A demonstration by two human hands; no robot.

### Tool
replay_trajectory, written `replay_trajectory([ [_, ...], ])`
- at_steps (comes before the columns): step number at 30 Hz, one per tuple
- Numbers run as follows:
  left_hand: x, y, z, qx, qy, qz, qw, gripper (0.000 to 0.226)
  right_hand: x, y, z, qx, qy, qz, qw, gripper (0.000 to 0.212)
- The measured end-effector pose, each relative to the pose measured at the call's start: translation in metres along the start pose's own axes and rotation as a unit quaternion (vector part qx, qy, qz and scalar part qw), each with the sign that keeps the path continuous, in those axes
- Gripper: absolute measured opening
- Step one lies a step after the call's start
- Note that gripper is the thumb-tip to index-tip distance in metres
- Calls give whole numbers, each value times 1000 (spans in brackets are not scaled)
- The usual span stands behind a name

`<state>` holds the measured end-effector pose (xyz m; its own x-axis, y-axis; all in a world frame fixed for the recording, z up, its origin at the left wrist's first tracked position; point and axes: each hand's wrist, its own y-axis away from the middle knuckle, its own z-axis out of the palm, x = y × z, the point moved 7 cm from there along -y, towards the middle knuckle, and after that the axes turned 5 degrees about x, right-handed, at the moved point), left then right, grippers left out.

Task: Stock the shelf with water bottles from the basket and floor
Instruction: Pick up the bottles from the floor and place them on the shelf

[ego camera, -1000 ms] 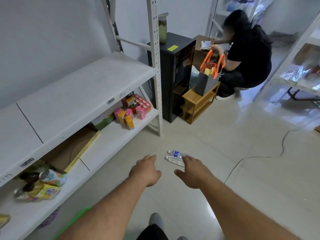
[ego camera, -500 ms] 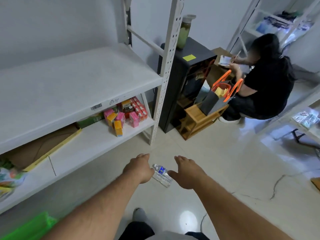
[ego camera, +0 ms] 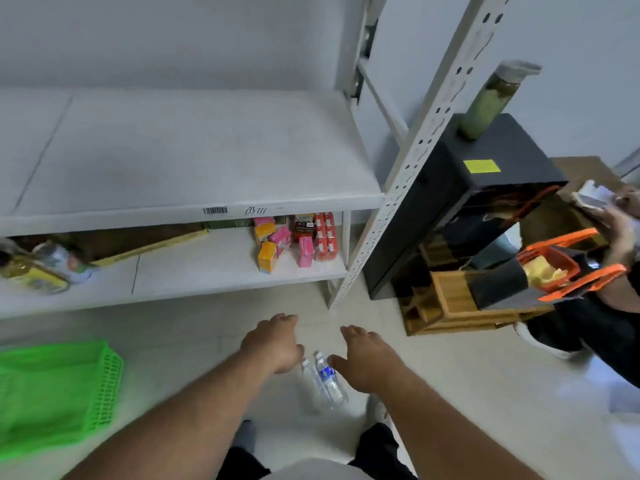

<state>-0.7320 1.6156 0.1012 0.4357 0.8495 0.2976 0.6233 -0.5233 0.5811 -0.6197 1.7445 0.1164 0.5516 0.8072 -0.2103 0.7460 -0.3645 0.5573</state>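
Below, two water bottles (ego camera: 325, 382) lying side by side, caps toward shelf (ego camera: 194, 202), lengthwise away.

One camera only, worn on my head, looking forward and steeply down past my forearms to the floor (ego camera: 450, 393). My left hand (ego camera: 273, 344) and right hand (ego camera: 367, 362) sit low at centre, near the lens. The shelf (ego camera: 194, 161) fills the upper left, seen from above and close. The wide angle bends its post (ego camera: 408, 174) and pulls the basket (ego camera: 59, 389) in at the left edge.
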Motion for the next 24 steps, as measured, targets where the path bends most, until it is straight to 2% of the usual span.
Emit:
replay_trajectory([
  [6, 38, -10, 52, -8, 62, -115, 991, 73, 72, -41, -1, -73, 28, -71, 994, 67],
  [12, 46, 2, 113, -29, 151, -212, 965, 75, 115, -62, 17, -135, 56, -89, 985, 66],
  [19, 27, 13, 156, -24, 214, -254, 943, 74, 118, -66, 49, -179, 91, -99, 975, 74],
  [24, -3, -8, 199, -19, 279, -276, 920, 73, 110, -97, 101, -200, 84, -79, 973, 75],
])
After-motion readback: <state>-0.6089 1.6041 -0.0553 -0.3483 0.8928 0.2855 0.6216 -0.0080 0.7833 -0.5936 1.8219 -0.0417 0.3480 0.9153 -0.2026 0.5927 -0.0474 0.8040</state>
